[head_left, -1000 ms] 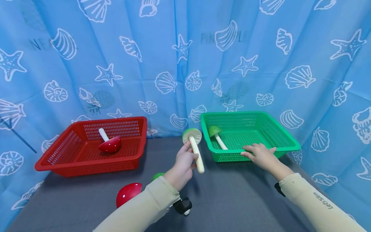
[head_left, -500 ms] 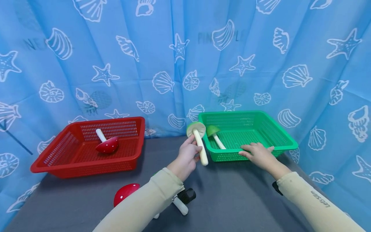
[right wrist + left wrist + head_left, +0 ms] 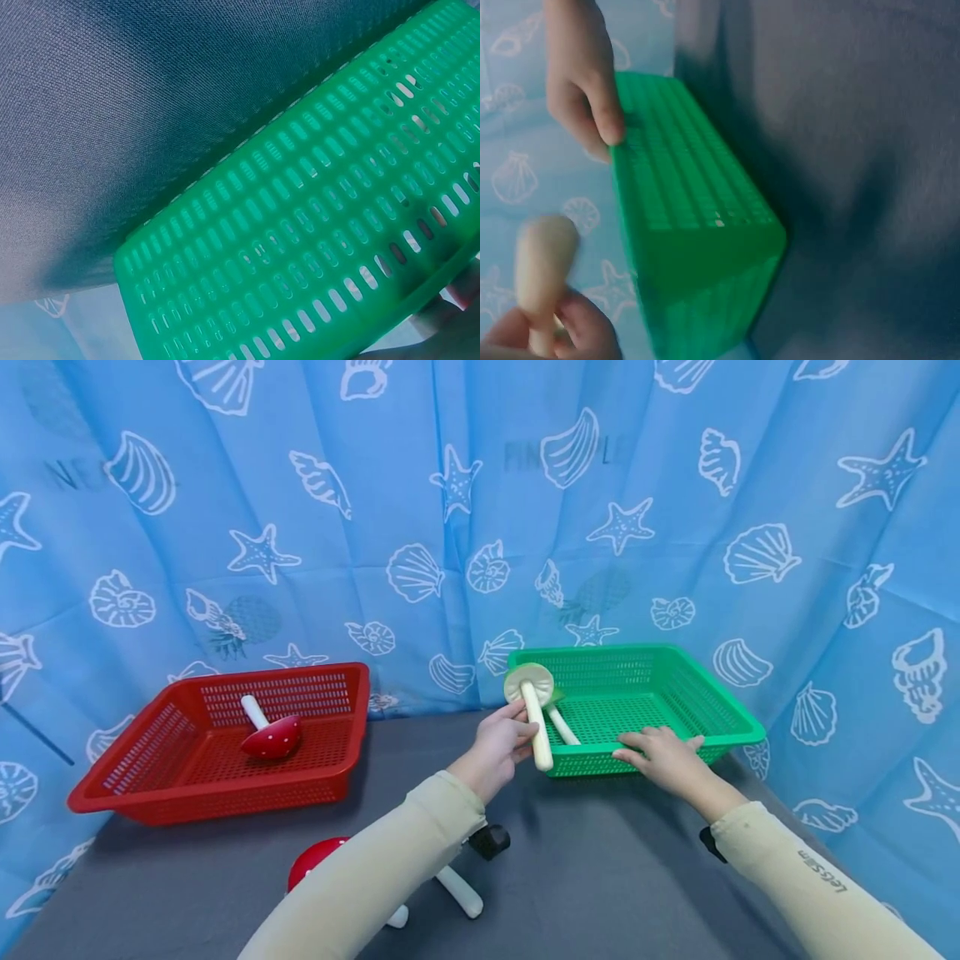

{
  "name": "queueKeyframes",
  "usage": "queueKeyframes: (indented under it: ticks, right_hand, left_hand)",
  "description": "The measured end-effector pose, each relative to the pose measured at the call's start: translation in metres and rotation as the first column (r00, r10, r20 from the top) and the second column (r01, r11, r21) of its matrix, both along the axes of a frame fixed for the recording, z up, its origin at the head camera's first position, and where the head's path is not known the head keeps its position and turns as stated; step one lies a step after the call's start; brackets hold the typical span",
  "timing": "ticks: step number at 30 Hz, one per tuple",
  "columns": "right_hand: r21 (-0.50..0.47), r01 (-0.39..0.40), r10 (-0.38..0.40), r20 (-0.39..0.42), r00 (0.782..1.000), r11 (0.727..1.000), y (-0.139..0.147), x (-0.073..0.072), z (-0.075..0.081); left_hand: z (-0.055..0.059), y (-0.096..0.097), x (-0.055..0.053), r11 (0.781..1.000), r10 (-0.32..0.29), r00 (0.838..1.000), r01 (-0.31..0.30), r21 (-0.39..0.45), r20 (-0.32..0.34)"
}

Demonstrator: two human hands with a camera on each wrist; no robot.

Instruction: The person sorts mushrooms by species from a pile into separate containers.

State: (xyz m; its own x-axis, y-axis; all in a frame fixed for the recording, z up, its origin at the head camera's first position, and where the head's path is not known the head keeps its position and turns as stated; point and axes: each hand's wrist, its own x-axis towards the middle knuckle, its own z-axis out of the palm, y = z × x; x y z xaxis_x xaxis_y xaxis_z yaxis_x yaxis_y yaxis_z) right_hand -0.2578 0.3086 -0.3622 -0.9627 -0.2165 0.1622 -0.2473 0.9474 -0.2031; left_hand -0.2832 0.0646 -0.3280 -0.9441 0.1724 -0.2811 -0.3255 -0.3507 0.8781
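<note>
Crossing left grip (image 3: 501, 748): mushroom (image 3: 533, 704) (cap (image 3: 519, 679) beyond)

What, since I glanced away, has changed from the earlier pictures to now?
The left hand has carried its mushroom rightward toward the green basket; in the head view it now partly covers the green-capped mushroom inside. Nothing was let go. The right hand stays on that basket's near rim; the red basket still holds its red-capped mushroom.

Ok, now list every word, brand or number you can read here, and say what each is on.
"LetsSlim": right sleeve; any apostrophe is too small to tell.
"PIN" and "LE": curtain, faint, with a shell print between them.
"NE": curtain's left part, faint; anything after it is unreadable.
No numbers legible.
</note>
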Motion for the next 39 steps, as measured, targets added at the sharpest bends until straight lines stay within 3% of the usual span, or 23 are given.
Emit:
queueKeyframes:
  ticks: [5, 10, 20, 22, 29, 39]
  right_hand:
    - [-0.005, 0.000, 0.000, 0.001, 1.000, 1.000, 0.000, -0.001, 0.000]
    - [-0.014, 0.003, -0.003, 0.000, 1.000, 1.000, -0.001, 0.000, 0.000]
    - [-0.010, 0.010, -0.010, 0.002, 1.000, 1.000, -0.001, -0.002, 0.000]
    - [-0.011, 0.010, -0.010, 0.002, 1.000, 1.000, 0.000, -0.002, 0.000]
    - [-0.014, 0.018, -0.018, 0.005, 1.000, 1.000, -0.001, -0.001, -0.001]
    - [0.001, 0.028, -0.028, 0.008, 1.000, 1.000, -0.001, -0.002, 0.000]
  left_hand:
    - [-0.006, 0.004, -0.012, 0.997, -0.065, 0.998, 0.066, 0.043, -0.014]
    - [-0.009, 0.008, -0.021, 0.995, -0.080, 0.996, 0.082, 0.059, -0.027]
    - [-0.010, 0.018, -0.037, 0.995, -0.099, 0.991, 0.099, -0.002, -0.088]
    - [-0.010, 0.022, -0.040, 0.996, -0.090, 0.991, 0.090, -0.006, -0.097]
    - [-0.012, 0.037, -0.048, 0.998, 0.021, 0.990, -0.029, -0.054, -0.139]
    - [-0.017, 0.059, -0.047, 0.975, -0.011, 0.963, -0.049, -0.217, -0.269]
